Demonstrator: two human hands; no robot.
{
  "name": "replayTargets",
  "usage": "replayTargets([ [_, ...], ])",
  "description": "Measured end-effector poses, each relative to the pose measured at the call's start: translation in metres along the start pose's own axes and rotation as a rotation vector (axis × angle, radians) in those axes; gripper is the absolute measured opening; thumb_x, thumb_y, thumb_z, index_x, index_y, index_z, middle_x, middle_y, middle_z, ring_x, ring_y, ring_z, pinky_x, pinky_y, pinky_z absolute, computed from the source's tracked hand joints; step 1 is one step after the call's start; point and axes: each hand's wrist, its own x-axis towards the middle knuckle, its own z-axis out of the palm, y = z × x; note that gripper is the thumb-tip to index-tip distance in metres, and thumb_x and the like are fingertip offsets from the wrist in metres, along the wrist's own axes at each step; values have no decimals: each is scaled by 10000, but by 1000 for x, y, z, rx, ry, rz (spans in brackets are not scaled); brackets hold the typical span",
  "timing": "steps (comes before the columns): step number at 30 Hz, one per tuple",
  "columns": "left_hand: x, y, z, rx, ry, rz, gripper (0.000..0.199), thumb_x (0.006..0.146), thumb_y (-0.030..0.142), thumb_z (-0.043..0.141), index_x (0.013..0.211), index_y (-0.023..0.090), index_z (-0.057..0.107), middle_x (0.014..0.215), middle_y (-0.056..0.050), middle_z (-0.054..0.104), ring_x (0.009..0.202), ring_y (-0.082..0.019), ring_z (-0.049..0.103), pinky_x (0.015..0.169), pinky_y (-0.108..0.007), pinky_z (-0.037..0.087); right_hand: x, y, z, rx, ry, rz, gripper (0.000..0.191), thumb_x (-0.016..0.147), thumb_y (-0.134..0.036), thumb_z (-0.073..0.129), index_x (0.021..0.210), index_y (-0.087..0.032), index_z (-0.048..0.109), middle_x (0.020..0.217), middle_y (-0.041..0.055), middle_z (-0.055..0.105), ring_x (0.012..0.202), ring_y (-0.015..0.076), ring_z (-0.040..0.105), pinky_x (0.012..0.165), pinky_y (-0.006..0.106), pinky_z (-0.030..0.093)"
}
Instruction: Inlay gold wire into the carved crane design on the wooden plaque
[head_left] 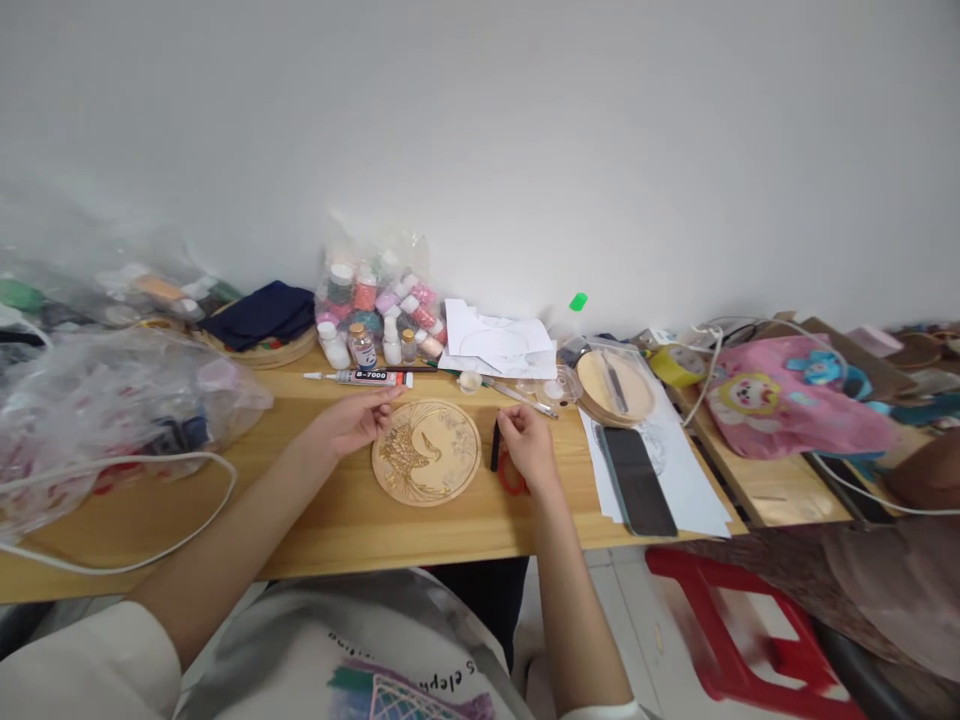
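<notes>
A round wooden disc (427, 455) with a raised crane design lies flat on the table in front of me. My left hand (352, 422) is over its upper left edge, thumb and forefinger pinched together; what they hold, if anything, is too small to see. Right of the disc, my right hand (527, 445) also has its fingertips pressed together, their contents hidden. A slim black stick-like thing (495, 446) is beside those fingertips; I cannot tell whether they touch it. Orange handle loops (513, 478), like those of scissors, show partly under this hand. A B-7000 glue tube (367, 378) lies behind my left hand.
Small bottles (364, 345), a bag of coloured jars (382, 285) and paper sheets (499, 340) line the wall. To the right are a phone (637, 482) and wooden discs (619, 385). A white cable (202, 530) loops at left; a person's arm (926, 470) shows far right.
</notes>
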Motion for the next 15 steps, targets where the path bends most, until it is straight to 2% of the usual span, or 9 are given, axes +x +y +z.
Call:
replayTargets([
  [2,-5,4,3,28,-1,-84,202,712,-25,733,830,135,695,527,27,564,406,-47,471,354,-137,366,-3,-2,-2,121,-11,-7,196,803,-385,520,855,-196,520,708,23,669,636,153,625,567,248,462],
  [4,-15,8,8,27,-9,-106,246,667,-29,763,846,131,707,546,24,578,415,-43,470,371,-137,373,-8,-7,-6,222,-13,-10,273,771,-420,545,934,-208,486,677,-14,642,597,138,597,532,232,441],
  [7,-36,13,16,5,-43,-56,388,596,19,835,947,141,720,568,38,597,430,-35,460,408,-141,392,-19,-16,-14,345,-28,0,320,731,-434,593,946,-215,505,661,-40,611,543,110,540,497,217,413],
  [9,-49,13,21,6,-71,-13,496,550,66,878,1012,152,720,547,48,597,441,-42,463,426,-151,392,-29,-20,-19,414,-40,28,271,710,-416,632,859,-197,571,663,-28,603,520,93,513,487,219,407],
  [11,-60,11,22,15,-88,25,564,515,115,909,1042,171,718,533,54,611,441,-45,460,439,-162,382,-40,-22,-22,496,-63,76,260,710,-403,655,856,-189,635,672,-10,615,510,97,516,466,228,397],
  [13,-67,9,20,28,-106,49,615,480,164,935,1055,197,720,559,51,654,429,-42,447,446,-175,373,-54,-25,-23,701,-118,120,281,689,-372,693,917,-208,693,711,9,656,525,107,541,469,239,409],
  [15,-71,6,17,46,-140,82,641,460,218,953,1060,212,727,585,41,691,418,-40,450,458,-186,378,-67,-29,-21,878,-173,105,319,669,-324,743,977,-240,727,760,16,686,578,114,580,502,244,445],
])
